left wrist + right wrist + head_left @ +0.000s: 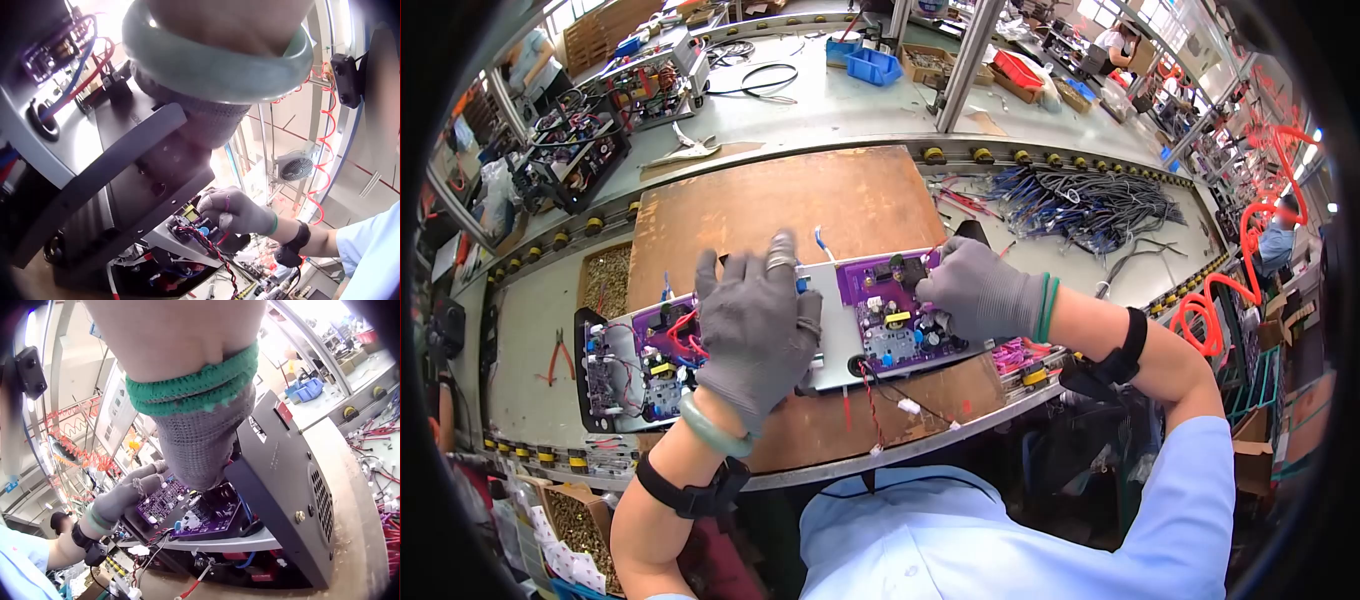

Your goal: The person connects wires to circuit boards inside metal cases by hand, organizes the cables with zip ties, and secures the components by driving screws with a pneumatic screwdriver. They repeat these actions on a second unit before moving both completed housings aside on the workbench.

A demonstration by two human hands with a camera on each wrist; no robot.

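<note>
A long metal chassis (832,345) lies across the wooden board, with a purple circuit board (878,300) on its right part and more boards (662,365) with red wires on its left. My gloved left hand (758,325) lies across the middle of the chassis, fingers extended and pointing away from me. Over the right side of the purple board, my gloved right hand (985,297) has its fingers bent down at the components. I cannot tell what its fingertips hold. In the right wrist view, the purple board (215,522) shows beneath the wrist, which hides the fingers.
The wooden board (790,205) extends behind the chassis. Bundled cables (1080,205) lie at back right, and pliers (558,358) at left. Black and red leads (875,415) hang off the chassis's front. Blue bins (872,68) stand on the far bench.
</note>
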